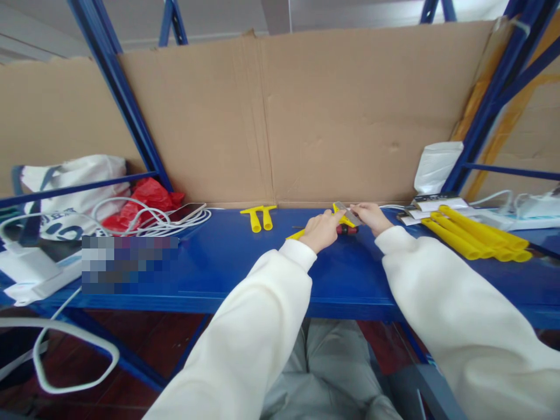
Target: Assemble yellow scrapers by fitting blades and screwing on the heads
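Observation:
My left hand [321,229] is closed round a yellow T-shaped handle [296,235], whose stem shows at the left of the fingers and whose crosspiece slants out past them. A flat greyish plate [349,213] lies against that crosspiece. My right hand [371,217] pinches the plate's right side with thumb and fingers. Just below the fingers, a screwdriver [347,230] with a red and black grip rests on the blue tabletop [245,268]; part of it is behind my left hand. Two more yellow T-shaped handles [259,217] lie side by side to the left.
Several yellow tubes [476,233] are piled at the right, beside a white packet [437,166]. At the left are a red plastic bag [146,201], white cables [184,221], a white cloth bag [83,186] and a power strip [48,283]. A cardboard panel [341,116] stands behind.

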`<action>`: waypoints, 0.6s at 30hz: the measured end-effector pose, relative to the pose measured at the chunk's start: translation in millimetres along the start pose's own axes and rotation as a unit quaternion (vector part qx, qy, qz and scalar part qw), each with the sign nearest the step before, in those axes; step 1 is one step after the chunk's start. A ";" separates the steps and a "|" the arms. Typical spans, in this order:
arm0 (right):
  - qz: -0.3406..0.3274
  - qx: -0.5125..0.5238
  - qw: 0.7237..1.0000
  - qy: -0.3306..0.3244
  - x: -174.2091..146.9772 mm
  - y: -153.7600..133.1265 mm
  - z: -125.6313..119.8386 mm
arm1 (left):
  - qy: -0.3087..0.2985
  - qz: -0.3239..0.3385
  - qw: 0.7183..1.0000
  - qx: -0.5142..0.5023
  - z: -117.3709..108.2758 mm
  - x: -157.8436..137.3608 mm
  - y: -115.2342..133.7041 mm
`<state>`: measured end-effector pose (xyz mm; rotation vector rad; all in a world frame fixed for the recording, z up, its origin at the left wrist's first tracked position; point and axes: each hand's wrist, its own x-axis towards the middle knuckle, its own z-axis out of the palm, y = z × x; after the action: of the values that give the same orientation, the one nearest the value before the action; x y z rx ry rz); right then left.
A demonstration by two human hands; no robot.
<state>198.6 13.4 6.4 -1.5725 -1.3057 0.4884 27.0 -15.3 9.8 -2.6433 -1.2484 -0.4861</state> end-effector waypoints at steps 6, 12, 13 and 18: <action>-0.070 -0.264 0.961 -0.052 3.7 9.8 -14.9 | -0.012 -0.034 0.999 -0.013 10.6 -1.8 -20.3; -0.041 -0.224 0.961 -0.158 -3.0 11.2 -13.3 | -0.027 -0.074 0.996 -0.040 15.3 -1.8 -34.5; -0.047 -0.210 0.961 -0.171 -3.8 11.6 -12.3 | -0.027 -0.074 0.996 -0.041 15.3 -1.8 -34.7; -0.056 -0.147 0.967 -0.199 -6.2 12.0 -8.9 | -0.020 -0.066 0.996 -0.048 14.1 -2.5 -31.1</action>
<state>209.5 4.9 -1.9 -1.6827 -1.8329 0.5795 4.5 6.8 -3.6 -2.6719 -1.4551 -0.5288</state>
